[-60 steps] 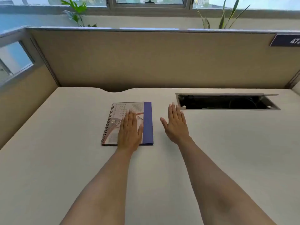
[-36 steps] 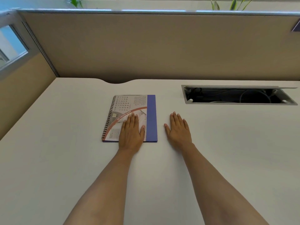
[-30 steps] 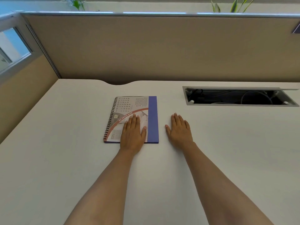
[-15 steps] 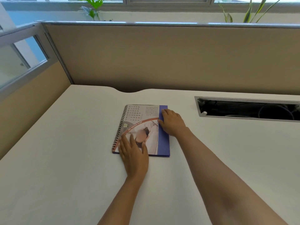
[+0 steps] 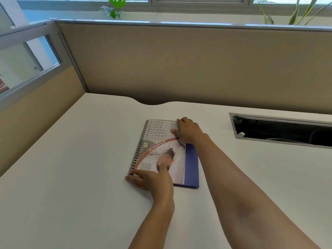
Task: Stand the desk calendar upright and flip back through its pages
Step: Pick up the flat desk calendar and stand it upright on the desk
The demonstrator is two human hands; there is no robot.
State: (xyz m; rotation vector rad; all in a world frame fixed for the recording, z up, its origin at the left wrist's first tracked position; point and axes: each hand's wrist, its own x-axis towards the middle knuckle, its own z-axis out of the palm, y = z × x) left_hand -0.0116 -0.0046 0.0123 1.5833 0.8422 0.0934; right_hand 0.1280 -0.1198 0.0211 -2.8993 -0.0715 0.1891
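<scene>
Task barely begun: calendar lying flat on the desk, both hands taking hold of it.

Wide off-white desk (image 5: 75,159) inside beige cubicle panels (image 5: 179,65), with an open metal-rimmed cable slot (image 5: 280,130) at the right. Near the middle, flat on the desk, a spiral-bound desk calendar with a blue card base (image 5: 161,151), black coil along its left edge, September page up. Left hand (image 5: 152,180) pinching the near-left corner, thumb on the page. Right hand (image 5: 188,132) curled over the far-right corner, fingertips at the page edge. Not yet stood upright; no page flipped.
</scene>
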